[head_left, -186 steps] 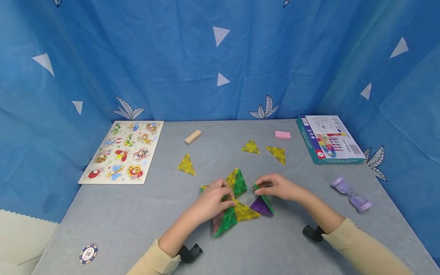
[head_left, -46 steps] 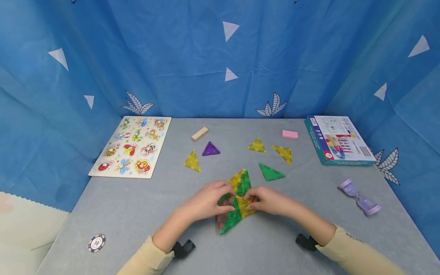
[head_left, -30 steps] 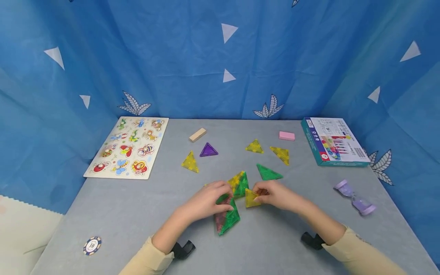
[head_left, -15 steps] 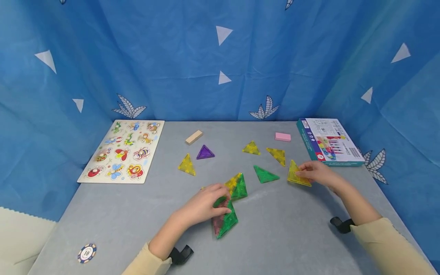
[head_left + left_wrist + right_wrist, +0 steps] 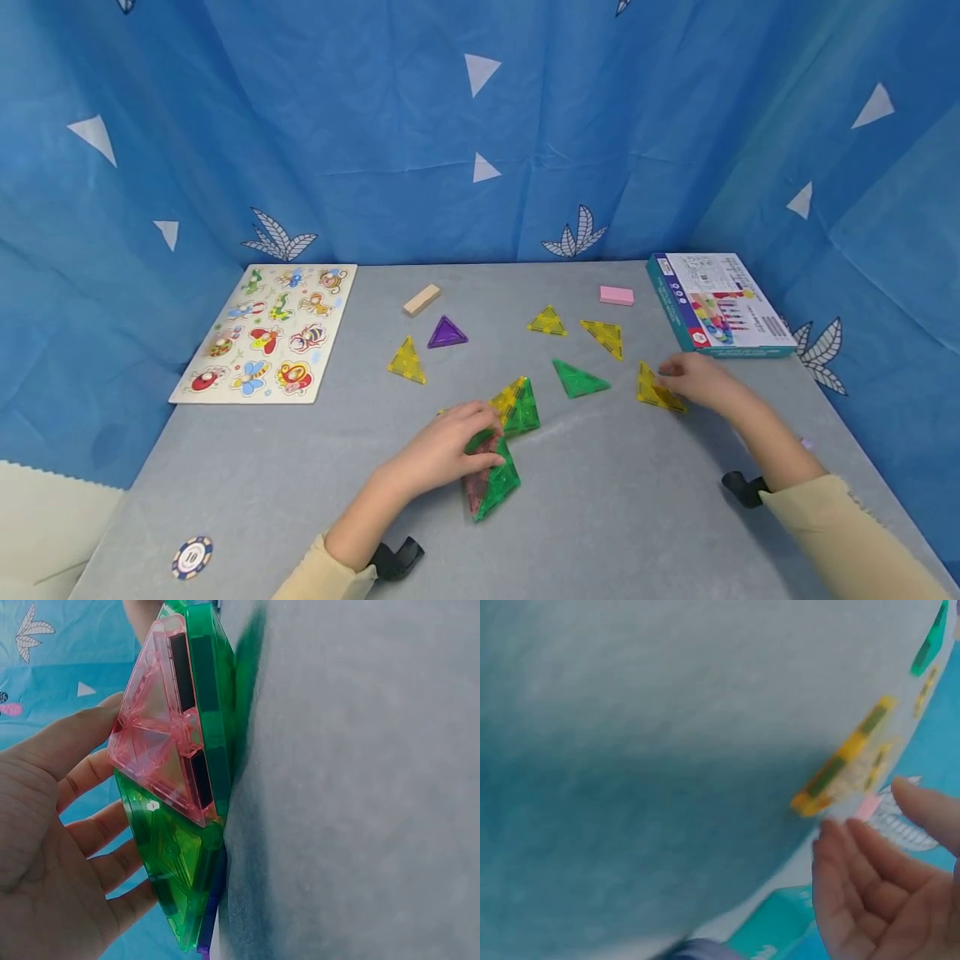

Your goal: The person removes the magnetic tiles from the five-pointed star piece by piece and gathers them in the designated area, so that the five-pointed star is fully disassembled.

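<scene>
In the head view my left hand point(image 5: 450, 442) curls over a cluster of translucent magnetic tiles. A pink triangle point(image 5: 476, 490) and a green triangle point(image 5: 501, 483) show at its near end, yellow and green ones point(image 5: 522, 410) at its far end. The left wrist view has my thumb at the tip of the pink tile point(image 5: 156, 720) and fingertips along a green tile point(image 5: 176, 855). To the right, my right hand point(image 5: 705, 383) is beside a yellow triangle tile point(image 5: 656, 393) lying on the table; the right wrist view shows thumb and fingers apart, off the tile point(image 5: 847, 761).
Loose tiles lie beyond: purple point(image 5: 447, 333), green point(image 5: 579, 381) and several yellow. A wooden block point(image 5: 422, 300), pink block point(image 5: 617, 296), insect puzzle board point(image 5: 266, 337) and box point(image 5: 723, 304) stand farther back. A poker chip point(image 5: 192, 557) is front left. My right forearm hides most of an hourglass.
My right hand took the yellow triangle off the cluster, carried it right, set it down and let go. Earlier, a purple and a green triangle were moved away from the cluster. My left hand stayed there.
</scene>
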A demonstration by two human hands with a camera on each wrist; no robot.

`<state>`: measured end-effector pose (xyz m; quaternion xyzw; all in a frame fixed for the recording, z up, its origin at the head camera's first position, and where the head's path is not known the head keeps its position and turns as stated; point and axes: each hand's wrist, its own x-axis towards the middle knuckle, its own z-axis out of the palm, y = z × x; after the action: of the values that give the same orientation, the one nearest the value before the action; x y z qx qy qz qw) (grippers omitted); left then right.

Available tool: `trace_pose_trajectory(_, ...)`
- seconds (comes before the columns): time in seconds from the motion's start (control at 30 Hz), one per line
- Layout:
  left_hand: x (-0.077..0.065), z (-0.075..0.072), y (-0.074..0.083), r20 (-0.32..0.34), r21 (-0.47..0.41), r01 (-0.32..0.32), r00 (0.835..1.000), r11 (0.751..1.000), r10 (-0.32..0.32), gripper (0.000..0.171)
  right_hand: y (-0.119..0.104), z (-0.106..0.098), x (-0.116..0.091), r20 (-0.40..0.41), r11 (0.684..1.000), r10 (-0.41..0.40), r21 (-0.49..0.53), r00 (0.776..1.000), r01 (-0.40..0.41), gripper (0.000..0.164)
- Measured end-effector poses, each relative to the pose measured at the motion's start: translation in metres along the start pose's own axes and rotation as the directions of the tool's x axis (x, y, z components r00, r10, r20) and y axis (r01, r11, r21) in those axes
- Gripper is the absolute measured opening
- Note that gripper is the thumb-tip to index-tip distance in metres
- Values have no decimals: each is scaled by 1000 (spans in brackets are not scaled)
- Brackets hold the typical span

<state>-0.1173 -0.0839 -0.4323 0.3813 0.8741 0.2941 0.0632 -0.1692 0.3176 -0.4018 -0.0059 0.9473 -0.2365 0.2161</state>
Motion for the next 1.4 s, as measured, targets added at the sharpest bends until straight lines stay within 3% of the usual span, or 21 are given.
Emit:
trace_pose_trajectory(0.1,0,0,0,0,1,1,1000,1000,-1,30,-15,4,-4,-76,998,-30,-60,997,25,43)
trace_pose_trajectory(0.2,0,0,0,3,1,3,1000,1000,-3,31,-35,15,-9,-153,987,-149,-80,977,138,40)
trace_pose_trajectory(0.27,0,0,0,4,-2,6,1000,1000,-6,32,-53,27,-11,-189,963,-266,-93,945,253,38)
trace_pose_trajectory(0.37,0,0,0,1,-7,11,1000,1000,-11,34,-81,51,-13,-217,898,-436,-171,874,405,41)
trace_pose_trajectory(0.47,0,0,0,-2,-12,10,1000,1000,-10,35,-107,78,-15,-199,826,-545,-291,814,482,53)
trace_pose_trajectory(0.53,-1,0,0,0,-14,14,1000,1000,-14,35,-120,93,-16,-180,786,-586,-363,790,500,61)
trace_pose_trajectory(0.63,-1,1,1,3,-14,18,1000,1000,-18,35,-134,106,-15,-159,744,-616,-437,771,505,68)
trace_pose_trajectory(0.93,-1,2,0,-12,-7,15,1000,1000,-15,34,-150,121,-14,-152,644,-683,-588,715,490,52)
trace_pose_trajectory(1.13,-1,2,0,-20,4,13,1000,1000,-13,32,-151,121,-14,-163,628,-709,-590,686,508,39)
trace_pose_trajectory(1.4,-1,2,0,-20,11,8,1000,1000,-8,34,-146,117,-13,-183,683,-686,-495,704,537,33)
